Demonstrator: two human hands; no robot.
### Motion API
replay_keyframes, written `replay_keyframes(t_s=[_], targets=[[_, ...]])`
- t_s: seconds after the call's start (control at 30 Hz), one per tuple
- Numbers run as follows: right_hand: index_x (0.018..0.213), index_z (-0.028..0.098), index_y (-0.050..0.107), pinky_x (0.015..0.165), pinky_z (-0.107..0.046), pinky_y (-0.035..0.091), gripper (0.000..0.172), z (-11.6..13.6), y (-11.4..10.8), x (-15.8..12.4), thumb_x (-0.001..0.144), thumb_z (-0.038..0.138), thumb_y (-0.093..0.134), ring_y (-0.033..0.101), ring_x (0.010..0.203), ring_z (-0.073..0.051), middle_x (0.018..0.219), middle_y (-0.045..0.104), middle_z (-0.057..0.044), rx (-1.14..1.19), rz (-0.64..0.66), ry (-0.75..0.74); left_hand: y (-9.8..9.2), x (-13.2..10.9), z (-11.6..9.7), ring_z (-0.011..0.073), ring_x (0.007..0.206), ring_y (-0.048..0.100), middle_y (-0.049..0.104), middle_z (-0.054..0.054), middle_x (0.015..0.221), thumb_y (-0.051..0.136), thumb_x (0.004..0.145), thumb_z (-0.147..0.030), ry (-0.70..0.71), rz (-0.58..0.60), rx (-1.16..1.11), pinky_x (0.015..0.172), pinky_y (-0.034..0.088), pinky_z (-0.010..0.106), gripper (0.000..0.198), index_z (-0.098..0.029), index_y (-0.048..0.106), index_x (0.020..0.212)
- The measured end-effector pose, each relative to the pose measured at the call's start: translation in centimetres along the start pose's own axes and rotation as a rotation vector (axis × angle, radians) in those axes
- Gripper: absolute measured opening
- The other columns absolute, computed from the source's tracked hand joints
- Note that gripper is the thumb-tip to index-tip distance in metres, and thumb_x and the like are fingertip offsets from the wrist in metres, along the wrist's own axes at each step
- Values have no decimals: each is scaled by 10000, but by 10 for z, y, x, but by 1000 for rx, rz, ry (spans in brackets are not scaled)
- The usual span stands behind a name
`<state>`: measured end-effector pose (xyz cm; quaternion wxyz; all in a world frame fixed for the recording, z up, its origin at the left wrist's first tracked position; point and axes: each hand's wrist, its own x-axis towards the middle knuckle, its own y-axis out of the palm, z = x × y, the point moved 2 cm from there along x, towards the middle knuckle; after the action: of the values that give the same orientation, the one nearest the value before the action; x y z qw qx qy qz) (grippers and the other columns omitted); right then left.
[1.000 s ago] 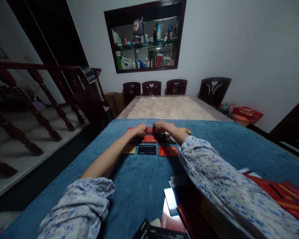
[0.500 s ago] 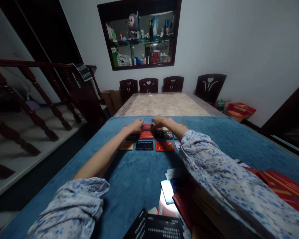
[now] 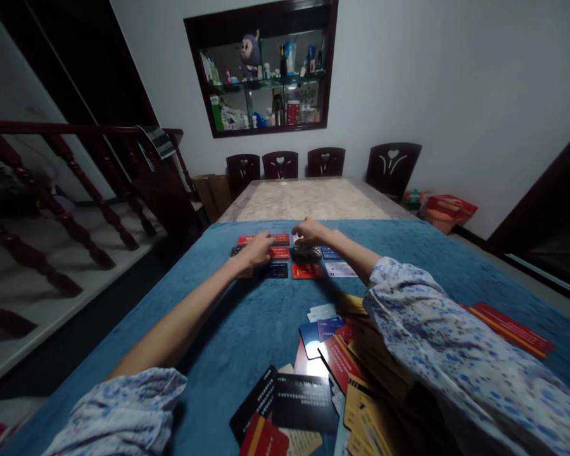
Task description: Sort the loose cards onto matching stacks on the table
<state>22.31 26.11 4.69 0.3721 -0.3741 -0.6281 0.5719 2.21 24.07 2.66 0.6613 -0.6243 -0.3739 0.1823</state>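
Observation:
Several cards lie in rows on the blue cloth point(image 3: 232, 310). My left hand point(image 3: 259, 249) is low over the left part of the rows, its fingers bent; their tips are hidden. Beside it shows a red card point(image 3: 280, 253) in the middle row. At the back row, my right hand point(image 3: 310, 232) has its fingers closed at a pale card point(image 3: 297, 240), mostly covered by the hand. Under that hand lies a black card point(image 3: 306, 254). In the front row are a dark card point(image 3: 277, 271), a red-orange card point(image 3: 307, 271) and a white card point(image 3: 341, 270).
Nearer me, a loose pile holds black cards point(image 3: 305, 403), gold cards point(image 3: 365, 418) and a red card point(image 3: 339, 362). A red packet with yellow stripes point(image 3: 510, 328) lies at the right. Chairs point(image 3: 393, 168) stand around the table's far end; a railing point(image 3: 52, 130) runs on the left.
My left hand has come slightly nearer, from the back row towards the middle row. My right hand stays at the back row; its forearm has swung right, uncovering more cards. The view has shifted slightly.

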Motion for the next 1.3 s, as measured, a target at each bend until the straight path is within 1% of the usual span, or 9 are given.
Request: replay_keyframes(t_s=[0.2,0.33,0.47,0.57,0.7,0.77,0.9,1.1,1.3], targets=[[1242,232,674,848,-330,431,392,10,-9,-41,866,331,619,557,1161,-295,1144,730,-66,29,29,10,-1,-23,-31,230,1054,588,585,122,1110,520,807,-66,47,34,-46,970,490,341,268,-129,678,1013],[1133,236,719,805,-317,408,296,13,-6,-65,872,316,605,560,1115,-298,1104,734,-75,18,16,-5,2,-38,-50,216,1050,586,585,105,1121,531,819,-74,41,32,-104,972,495,341,293,-155,673,1061],[1002,221,749,798,-303,390,209,12,2,-85,855,264,607,579,1044,-271,1047,735,-88,-11,2,-37,6,-51,-67,211,1048,590,594,106,1105,518,847,-90,68,23,-146,975,495,332,258,-156,682,1034],[1015,212,752,817,-307,385,220,12,6,-99,840,252,624,562,1060,-272,1042,732,-91,0,-19,-56,7,-58,-79,212,1063,587,596,108,1115,528,850,-98,96,23,-151,990,489,331,254,-156,682,1044],[1125,213,733,806,-325,392,302,14,8,-120,862,307,620,530,1101,-297,1109,714,-107,37,-20,-50,7,-64,-94,220,1097,577,587,113,1165,537,850,-100,118,29,-156,1007,484,345,280,-154,670,1091],[1154,219,724,792,-331,394,321,15,9,-131,867,315,617,519,1106,-305,1122,708,-110,49,-14,-39,6,-66,-103,224,1103,575,586,118,1175,538,858,-108,136,36,-168,1009,481,353,279,-148,665,1103],[1126,235,729,793,-342,394,290,14,12,-152,864,288,615,512,1091,-302,1100,708,-109,59,-23,-35,4,-66,-122,220,1069,579,595,116,1141,529,857,-99,194,46,-199,981,488,358,259,-150,670,1068],[1119,247,721,791,-340,379,276,5,20,-184,863,300,633,503,1093,-289,1095,703,-99,78,-57,-19,9,-58,-149,222,1036,584,599,113,1114,554,829,-94,304,57,-218,931,502,352,244,-152,671,1035],[1103,234,729,795,-356,373,271,-1,23,-220,885,275,573,508,1009,-270,1077,696,-113,113,-93,15,10,-49,-178,232,1059,576,608,114,1137,529,863,-121,377,76,-214,938,489,364,249,-167,665,1067]])
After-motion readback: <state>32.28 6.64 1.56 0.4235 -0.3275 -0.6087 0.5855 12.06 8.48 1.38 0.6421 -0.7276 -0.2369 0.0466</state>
